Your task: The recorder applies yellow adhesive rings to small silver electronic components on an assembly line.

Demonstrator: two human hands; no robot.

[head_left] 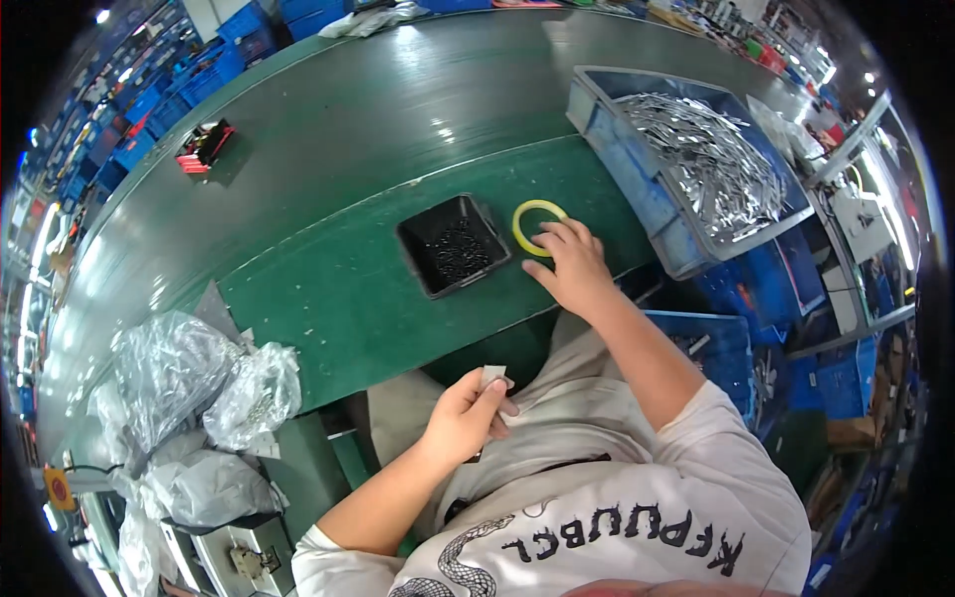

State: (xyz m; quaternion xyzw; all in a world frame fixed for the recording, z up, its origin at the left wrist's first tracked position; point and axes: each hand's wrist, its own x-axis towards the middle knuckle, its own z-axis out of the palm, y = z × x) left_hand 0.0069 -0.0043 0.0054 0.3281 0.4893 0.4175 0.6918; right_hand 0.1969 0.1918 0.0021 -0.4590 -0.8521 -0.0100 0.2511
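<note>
Though seemingly light, looks stiff enough to keep a round shape: the yellow ring (518, 237), lying flat on the green surface (338, 298) at about three o'clock from the black tray (426, 221) and near one o'clock from the left hand (463, 413). Probably smooth outside, perhaps a little slippery, yet unlikely to break. Best taken by the band, with thumb outside and a finger in the hole. Being round, has no long axis across its face; opens upward.

At the ring's lower right, reaching in from between four and five o'clock: the right hand (575, 269), fingers loosely spread and pointing between ten and eleven o'clock, some overlapping the band, thumb at about six o'clock of the ring. Hard to tell whether touching or just above; no closed grip visible.

In the left hand, pinched between thumb and bent fingers: a small pale piece (492, 375), partly hidden, free end toward roughly twelve o'clock. Appears thin and light, perhaps bendable; cannot tell the material. Best held by the flat faces.

Inside the tray, small dark pieces (463, 249), loose. At two o'clock from the ring, a blue-grey crate (652, 214) heaped with metal strips (696, 159). At eight o'clock from the tray, clear plastic bags (184, 368).
</note>
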